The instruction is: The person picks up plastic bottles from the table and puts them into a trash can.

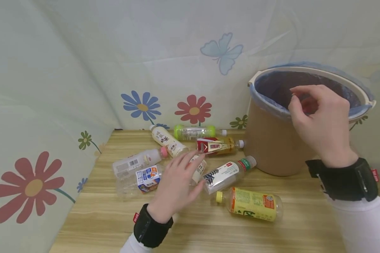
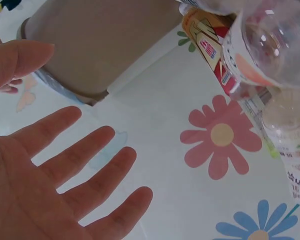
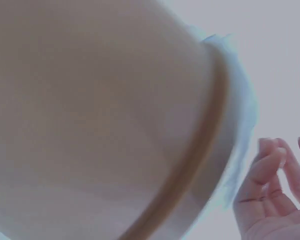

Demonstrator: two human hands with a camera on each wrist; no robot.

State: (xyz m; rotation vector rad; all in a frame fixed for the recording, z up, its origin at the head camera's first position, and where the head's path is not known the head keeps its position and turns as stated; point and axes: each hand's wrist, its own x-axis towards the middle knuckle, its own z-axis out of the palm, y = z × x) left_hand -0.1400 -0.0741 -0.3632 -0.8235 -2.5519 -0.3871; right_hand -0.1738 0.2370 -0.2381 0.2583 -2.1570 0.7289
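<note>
My left hand (image 1: 177, 182) is over the bottles with fingers spread and nothing in its grasp; in the left wrist view the palm is bare. Partly hidden beneath it is a clear bottle with a pale label (image 1: 198, 170). Beside that hand lie a clear bottle with a blue label (image 1: 148, 178) and a clear bottle with a white label and green band (image 1: 226, 175). Above the near rim of the brown bin (image 1: 272, 147), my right hand (image 1: 326, 119) has loosely bent fingers. In the right wrist view its thumb stands apart from the fingers, with nothing between them.
A blue bag lines the bin. Further back lie a milk-tea bottle (image 1: 168, 140), a green-ended bottle (image 1: 194, 132), a red-labelled bottle (image 1: 218, 145) and a pink-capped bottle (image 1: 136, 162). A yellow-labelled bottle (image 1: 254, 205) is nearer. Behind the wooden table (image 1: 92, 218) hangs a flowered curtain.
</note>
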